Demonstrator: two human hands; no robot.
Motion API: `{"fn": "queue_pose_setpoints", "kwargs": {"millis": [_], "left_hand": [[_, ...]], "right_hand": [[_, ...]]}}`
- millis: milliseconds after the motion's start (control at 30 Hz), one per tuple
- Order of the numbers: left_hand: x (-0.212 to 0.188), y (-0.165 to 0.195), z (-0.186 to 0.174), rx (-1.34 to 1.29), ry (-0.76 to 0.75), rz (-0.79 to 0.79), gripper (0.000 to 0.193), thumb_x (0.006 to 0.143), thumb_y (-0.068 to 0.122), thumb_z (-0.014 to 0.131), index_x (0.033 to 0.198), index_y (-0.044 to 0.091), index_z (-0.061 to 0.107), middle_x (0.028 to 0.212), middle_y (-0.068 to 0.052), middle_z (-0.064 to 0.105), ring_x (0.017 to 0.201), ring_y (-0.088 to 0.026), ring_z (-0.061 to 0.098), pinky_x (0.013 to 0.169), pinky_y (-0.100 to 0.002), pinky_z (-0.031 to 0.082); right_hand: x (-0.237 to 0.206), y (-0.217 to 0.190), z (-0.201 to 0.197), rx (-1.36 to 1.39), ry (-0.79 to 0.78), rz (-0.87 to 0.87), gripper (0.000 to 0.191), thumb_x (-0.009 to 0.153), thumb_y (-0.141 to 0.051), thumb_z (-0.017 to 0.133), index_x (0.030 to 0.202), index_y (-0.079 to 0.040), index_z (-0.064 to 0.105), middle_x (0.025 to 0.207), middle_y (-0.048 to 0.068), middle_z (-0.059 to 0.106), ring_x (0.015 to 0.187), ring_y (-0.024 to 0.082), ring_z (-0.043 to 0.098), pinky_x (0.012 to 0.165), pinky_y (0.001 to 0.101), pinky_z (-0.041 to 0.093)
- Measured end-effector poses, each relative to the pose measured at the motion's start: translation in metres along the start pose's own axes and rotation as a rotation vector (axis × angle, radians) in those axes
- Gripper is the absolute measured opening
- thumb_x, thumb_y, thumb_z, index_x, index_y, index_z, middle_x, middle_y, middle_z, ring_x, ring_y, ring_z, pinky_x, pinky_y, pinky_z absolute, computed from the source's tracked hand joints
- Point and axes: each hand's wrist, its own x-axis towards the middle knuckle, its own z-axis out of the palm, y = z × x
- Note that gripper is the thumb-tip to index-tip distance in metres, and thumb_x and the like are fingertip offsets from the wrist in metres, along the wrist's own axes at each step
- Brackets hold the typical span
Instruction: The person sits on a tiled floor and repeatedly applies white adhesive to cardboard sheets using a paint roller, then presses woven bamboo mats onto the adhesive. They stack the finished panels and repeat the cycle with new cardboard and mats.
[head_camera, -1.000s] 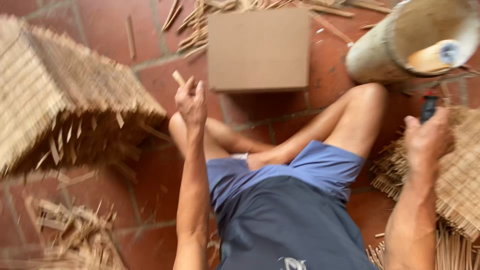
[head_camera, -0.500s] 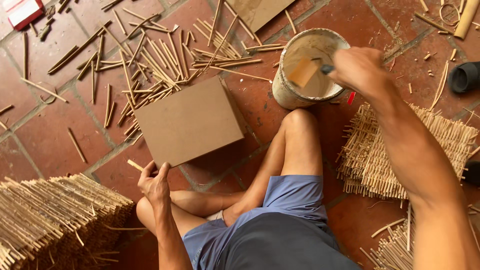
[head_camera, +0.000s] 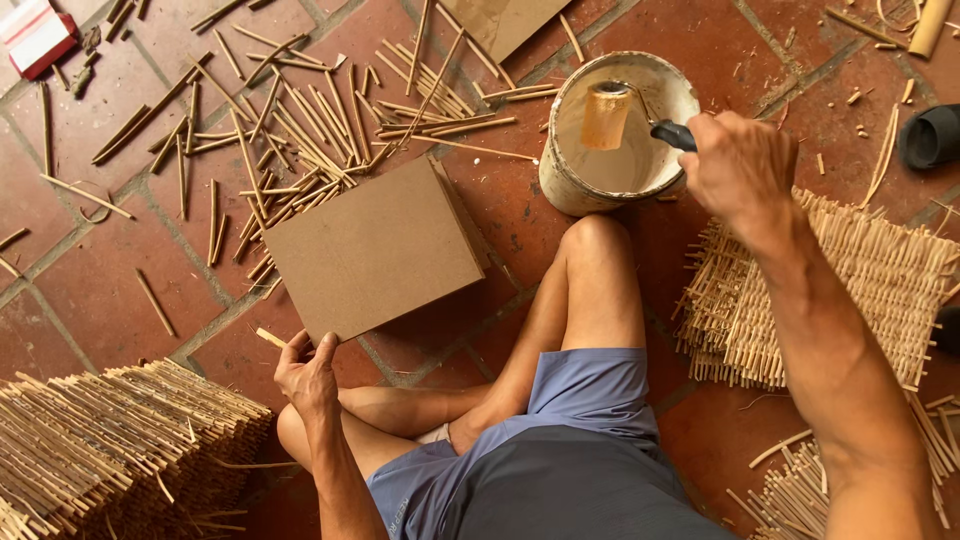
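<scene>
I sit cross-legged on a red tile floor. My right hand (head_camera: 742, 166) grips the dark handle of a small paint roller (head_camera: 607, 116), whose tan roller head sits inside a white bucket (head_camera: 560, 180) of pale liquid. My left hand (head_camera: 308, 367) holds a short bamboo stick (head_camera: 270, 338) and rests at the near edge of a brown cardboard-coloured box (head_camera: 372, 248) standing on the floor in front of my knee.
Loose bamboo sticks (head_camera: 300, 130) lie scattered at the back. A woven bamboo mat (head_camera: 860, 290) lies at the right, a stacked bamboo bundle (head_camera: 110, 450) at the lower left. A red and white box (head_camera: 38, 36) sits top left, a dark sandal (head_camera: 928, 134) far right.
The view has swung down and left. My right hand has moved the roller from outside into the bucket. My left hand has come down beside the brown box.
</scene>
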Motion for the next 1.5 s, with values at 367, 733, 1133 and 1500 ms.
{"fn": "queue_pose_setpoints", "kwargs": {"millis": [367, 733, 1133, 1500], "left_hand": [[0.008, -0.016, 0.005, -0.079, 0.061, 0.010, 0.047, 0.082, 0.016, 0.083, 0.120, -0.007, 0.069, 0.101, -0.013, 0.074, 0.089, -0.019, 0.067, 0.080, -0.031, 0.055], [0.014, -0.005, 0.009, -0.014, 0.086, -0.085, 0.050, 0.078, 0.021, 0.083, 0.121, -0.003, 0.071, 0.103, -0.013, 0.076, 0.090, -0.021, 0.070, 0.083, -0.034, 0.056], [0.011, 0.005, 0.004, 0.004, 0.074, -0.034, 0.049, 0.081, 0.023, 0.080, 0.121, -0.003, 0.070, 0.105, -0.015, 0.076, 0.094, -0.023, 0.072, 0.083, -0.035, 0.057], [0.012, -0.014, 0.014, -0.276, 0.065, -0.049, 0.041, 0.086, 0.010, 0.075, 0.124, -0.004, 0.070, 0.105, -0.011, 0.074, 0.089, -0.016, 0.068, 0.080, -0.027, 0.056]], "right_hand": [[-0.058, -0.044, -0.007, 0.130, 0.372, 0.171, 0.020, 0.088, -0.012, 0.080, 0.106, -0.010, 0.072, 0.086, 0.011, 0.064, 0.079, 0.031, 0.065, 0.063, 0.0436, 0.050], [-0.064, -0.006, 0.026, 1.448, 0.035, 0.663, 0.032, 0.095, -0.017, 0.070, 0.118, 0.005, 0.067, 0.081, 0.012, 0.070, 0.060, 0.016, 0.058, 0.050, 0.0275, 0.044], [-0.084, -0.014, 0.054, 2.265, -0.182, 0.568, 0.040, 0.108, -0.030, 0.061, 0.129, 0.004, 0.054, 0.087, 0.011, 0.064, 0.057, 0.010, 0.052, 0.050, 0.0236, 0.042], [-0.042, -0.046, -0.003, 2.261, -0.241, 0.178, 0.050, 0.096, -0.034, 0.081, 0.123, 0.006, 0.064, 0.084, 0.009, 0.064, 0.054, 0.010, 0.048, 0.052, 0.0248, 0.038]]}}
